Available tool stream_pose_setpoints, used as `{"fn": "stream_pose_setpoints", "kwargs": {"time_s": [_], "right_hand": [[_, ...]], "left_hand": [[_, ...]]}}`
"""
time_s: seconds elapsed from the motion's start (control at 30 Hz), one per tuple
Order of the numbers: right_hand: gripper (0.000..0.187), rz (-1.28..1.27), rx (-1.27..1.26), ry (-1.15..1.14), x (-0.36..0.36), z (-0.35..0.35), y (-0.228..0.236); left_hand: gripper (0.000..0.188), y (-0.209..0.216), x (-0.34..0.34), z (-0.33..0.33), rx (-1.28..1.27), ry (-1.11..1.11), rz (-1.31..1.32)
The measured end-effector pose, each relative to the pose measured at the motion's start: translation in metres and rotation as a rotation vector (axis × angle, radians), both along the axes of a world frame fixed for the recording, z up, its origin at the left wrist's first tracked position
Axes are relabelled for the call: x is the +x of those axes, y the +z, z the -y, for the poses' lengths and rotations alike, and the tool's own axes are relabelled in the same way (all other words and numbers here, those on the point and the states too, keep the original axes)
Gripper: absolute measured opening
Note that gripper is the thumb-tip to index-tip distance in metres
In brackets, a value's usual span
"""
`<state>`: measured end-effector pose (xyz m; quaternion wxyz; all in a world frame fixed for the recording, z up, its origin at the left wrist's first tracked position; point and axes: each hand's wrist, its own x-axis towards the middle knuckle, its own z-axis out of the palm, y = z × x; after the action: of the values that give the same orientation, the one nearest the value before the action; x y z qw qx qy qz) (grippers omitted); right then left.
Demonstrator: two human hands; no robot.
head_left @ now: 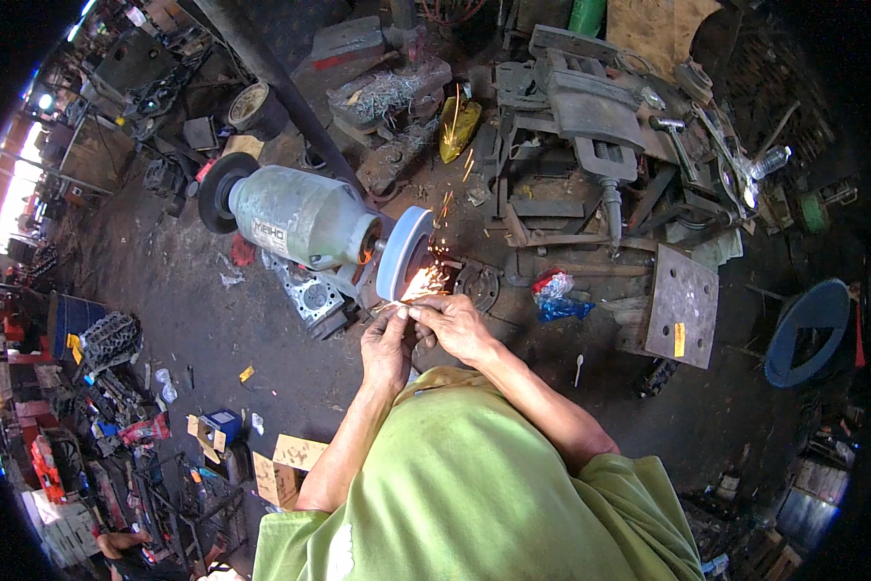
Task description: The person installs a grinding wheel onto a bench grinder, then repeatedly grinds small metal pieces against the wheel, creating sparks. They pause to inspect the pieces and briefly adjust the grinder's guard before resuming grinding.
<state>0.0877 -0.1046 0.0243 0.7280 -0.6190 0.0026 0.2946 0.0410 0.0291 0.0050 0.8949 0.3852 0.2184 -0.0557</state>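
A bench grinder with a grey rounded motor housing [295, 218] stands in front of me. On its right end is a pale grinding wheel [404, 254], with orange sparks [426, 281] bursting from its lower right side. Close under that wheel, my left hand [388, 344] and my right hand [455, 327] come together, fingers pinched. Between the fingertips is a small, thin piece held up to the wheel; the fingers and glare hide its kind. A second, dark wheel [224, 192] sits on the grinder's left end.
A slanted steel post [295, 102] rises behind the grinder. At far right are a heavy machine vise [591, 107], a drilled metal plate [683, 305] and a blue round stool [808, 334]. A yellow piece [459, 129] lies beyond the wheel. Cardboard [295, 452] and metal parts lie left.
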Motion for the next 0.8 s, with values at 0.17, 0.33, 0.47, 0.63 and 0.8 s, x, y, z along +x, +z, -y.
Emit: {"fn": "stream_pose_setpoints", "kwargs": {"time_s": [0.17,0.33,0.47,0.63,0.8], "right_hand": [[0.021,0.037,-0.018,0.228,0.002,0.013,-0.001],[0.021,0.073,0.008,0.385,-0.008,0.018,-0.005],[0.024,0.206,-0.255,0.44,-0.016,0.006,0.0],[0.041,0.413,-0.477,0.573,-0.019,-0.013,0.002],[0.052,0.077,-0.424,0.517,-0.023,-0.011,-0.044]], "left_hand": [[0.025,-0.003,-0.017,-0.01,0.02,-0.112,-0.008],[0.026,-0.012,-0.047,-0.018,0.215,-0.199,-0.15],[0.029,-0.02,-0.053,-0.015,0.212,-0.197,-0.206],[0.027,-0.022,-0.056,-0.023,0.099,-0.025,-0.326],[0.019,-0.038,-0.068,-0.073,0.068,0.14,-0.349]]}}
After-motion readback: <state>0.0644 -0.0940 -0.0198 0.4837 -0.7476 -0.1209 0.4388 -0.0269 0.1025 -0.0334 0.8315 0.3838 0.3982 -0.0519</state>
